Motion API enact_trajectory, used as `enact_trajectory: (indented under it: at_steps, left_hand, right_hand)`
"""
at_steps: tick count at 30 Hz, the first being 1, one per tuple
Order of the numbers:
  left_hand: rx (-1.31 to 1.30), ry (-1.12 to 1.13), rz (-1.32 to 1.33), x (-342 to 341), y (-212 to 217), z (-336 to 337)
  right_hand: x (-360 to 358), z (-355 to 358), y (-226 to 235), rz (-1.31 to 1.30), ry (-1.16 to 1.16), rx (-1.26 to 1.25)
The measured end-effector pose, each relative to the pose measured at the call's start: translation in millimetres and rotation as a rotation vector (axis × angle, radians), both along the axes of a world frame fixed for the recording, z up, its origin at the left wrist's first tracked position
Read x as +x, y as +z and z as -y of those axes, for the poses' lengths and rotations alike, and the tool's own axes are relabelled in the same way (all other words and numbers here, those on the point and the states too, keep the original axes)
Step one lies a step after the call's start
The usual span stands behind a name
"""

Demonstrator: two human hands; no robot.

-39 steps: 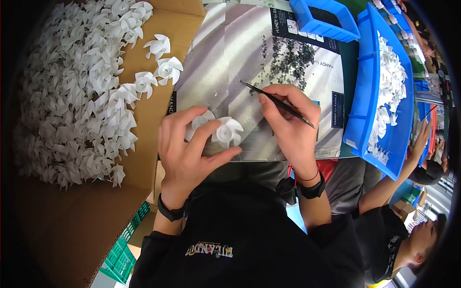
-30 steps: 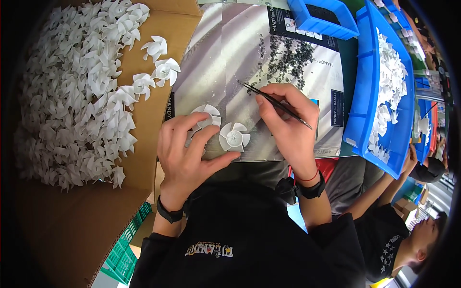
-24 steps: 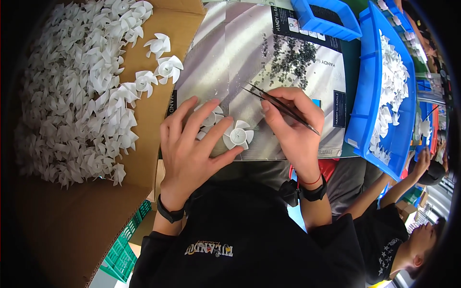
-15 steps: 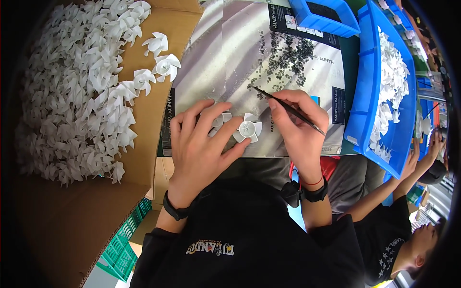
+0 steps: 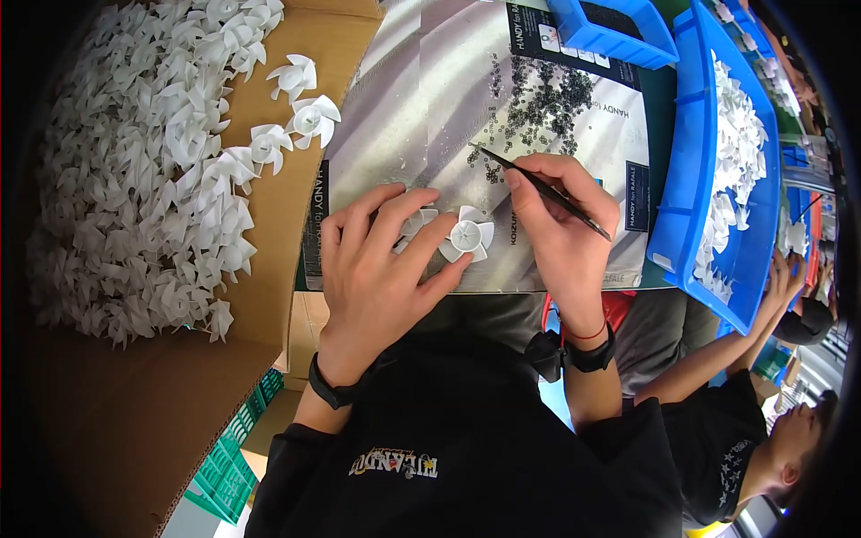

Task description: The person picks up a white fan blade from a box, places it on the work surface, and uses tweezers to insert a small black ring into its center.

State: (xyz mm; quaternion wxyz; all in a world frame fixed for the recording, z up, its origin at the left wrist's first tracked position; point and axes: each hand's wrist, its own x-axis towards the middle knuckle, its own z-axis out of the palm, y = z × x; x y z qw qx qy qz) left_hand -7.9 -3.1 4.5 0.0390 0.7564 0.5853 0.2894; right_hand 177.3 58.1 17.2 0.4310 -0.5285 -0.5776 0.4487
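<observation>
Two hands (image 5: 381, 264), right (image 5: 572, 235) gripping black tweezers (image 5: 549, 190), left (image 5: 381, 264) touching impeller (image 5: 466, 236)

The right hand (image 5: 574, 229) holds tweezers (image 5: 545, 188); the left hand (image 5: 381, 260) touches an impeller (image 5: 466, 237).

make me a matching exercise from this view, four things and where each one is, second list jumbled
1. black tweezers
2. small black rings
3. largest heap of white fan wheels
4. long blue bin

A. inside the cardboard box
B. right of the work surface
C. scattered on the work surface
D. held in the right hand

Pairs: 1-D, 2-C, 3-A, 4-B
</observation>
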Motion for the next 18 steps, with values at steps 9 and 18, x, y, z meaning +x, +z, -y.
enact_trajectory:
  at_steps: [9, 18]
  left_hand:
    - [0.066, 0.019, 0.054, -3, -5, 3]
    - [0.157, 0.063, 0.073, -2, -9, -1]
  right_hand:
    - [14, 16, 4, -0.028, 0.001, 0.033]
    - [32, 35, -4, 0.053, 0.1, 0.272]
